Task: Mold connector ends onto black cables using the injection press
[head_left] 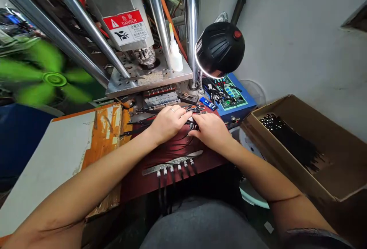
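My left hand (168, 122) and my right hand (211, 130) meet at the middle of the dark red work surface (134, 188). Between their fingertips is a small black cable connector (194, 125), partly covered by the fingers. The right thumb and fingers pinch it, while the left fingers are bent together against its other side. Thin black cables (172, 152) run across the surface below the hands. Nearer my body lies a metal strip (149, 171) with several white plugs (165, 171) along it, their black leads hanging over the edge. More cable ends (197, 108) lie just behind the hands.
A press with a metal plate (120, 84) and danger sign (126, 27) rises ahead, a white bottle (176, 56) on it. A black lamp (222, 48) hangs right, above a blue control box (243, 105). A carton (304, 157) holds black cables. A green fan (54, 79) spins left.
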{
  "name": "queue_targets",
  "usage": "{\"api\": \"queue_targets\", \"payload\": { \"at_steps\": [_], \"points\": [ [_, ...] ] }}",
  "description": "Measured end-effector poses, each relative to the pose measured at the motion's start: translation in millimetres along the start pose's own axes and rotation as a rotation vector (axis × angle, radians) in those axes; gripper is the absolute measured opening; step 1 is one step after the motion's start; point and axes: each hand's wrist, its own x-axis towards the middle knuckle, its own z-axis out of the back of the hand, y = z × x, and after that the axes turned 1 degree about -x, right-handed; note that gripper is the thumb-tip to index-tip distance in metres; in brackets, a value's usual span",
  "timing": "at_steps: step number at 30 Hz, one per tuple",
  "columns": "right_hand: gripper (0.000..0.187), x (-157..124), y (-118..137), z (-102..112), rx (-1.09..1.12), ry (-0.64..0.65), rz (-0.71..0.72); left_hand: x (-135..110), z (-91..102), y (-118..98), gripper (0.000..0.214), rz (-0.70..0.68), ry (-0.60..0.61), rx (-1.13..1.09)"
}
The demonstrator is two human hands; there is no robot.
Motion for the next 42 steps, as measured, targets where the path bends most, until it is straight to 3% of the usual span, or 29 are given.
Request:
{"api": "queue_targets", "payload": {
  "at_steps": [3,6,8,11,13,15,16,18,20,22,25,29,32,38,40,42],
  "points": [
    [0.034,1,-3,-3,0.027,0.042,0.005,-4,-0.3,-2,0.033,-0.004,0.04,-0.001],
    [0.017,-2,-22,-2,0.301,-0.017,-0.049,-6,-3.4,0,0.034,-0.011,0.072,-0.01],
    [0.022,-7,-41,-1,0.551,-0.14,-0.159,-7,-6.0,1,0.035,-0.012,0.087,-0.029],
    [0.021,-30,-80,2,0.799,-0.46,-0.489,-11,-11.3,3,0.035,-0.015,0.103,-0.06],
    [0.02,-59,-112,5,0.835,-0.704,-0.724,-16,-16.6,5,0.036,-0.012,0.107,-0.076],
    [0.021,-97,-144,9,0.703,-0.769,-0.882,-22,-22.6,6,0.038,0.006,0.108,-0.093],
    [0.022,-117,-157,9,0.598,-0.697,-0.925,-25,-25.5,6,0.039,0.019,0.112,-0.105],
    [0.021,-152,-175,8,0.435,-0.427,-0.954,-29,-29.9,7,0.042,0.044,0.135,-0.147],
    [0.018,-174,-177,2,0.37,-0.215,-0.952,-31,-31.6,7,0.043,0.067,0.177,-0.219],
    [0.018,-177,-162,-5,0.315,-0.17,-0.901,-31,-30.4,8,0.043,0.109,0.239,-0.316],
    [0.024,-152,-123,-9,0.284,-0.22,-0.693,-29,-25.6,10,0.034,0.179,0.35,-0.503],
    [0.026,-88,-85,-2,0.424,-0.197,-0.372,-24,-21.1,14,0.029,0.197,0.533,-0.779],
    [0.026,-41,-84,-4,0.583,-0.067,-0.248,-20,-22.7,17,0.03,0.213,0.628,-0.91],
    [0.025,15,-105,-9,0.882,0.481,-0.239,-15,-32.8,27,0.028,0.208,0.725,-1.062],
    [0.024,22,-103,-4,0.856,0.548,-0.175,-15,-33.4,27,0.028,0.2,0.721,-1.055],
    [0.021,25,-97,0,0.787,0.525,-0.06,-16,-30.4,24,0.03,0.203,0.699,-1.023]
  ]
}}
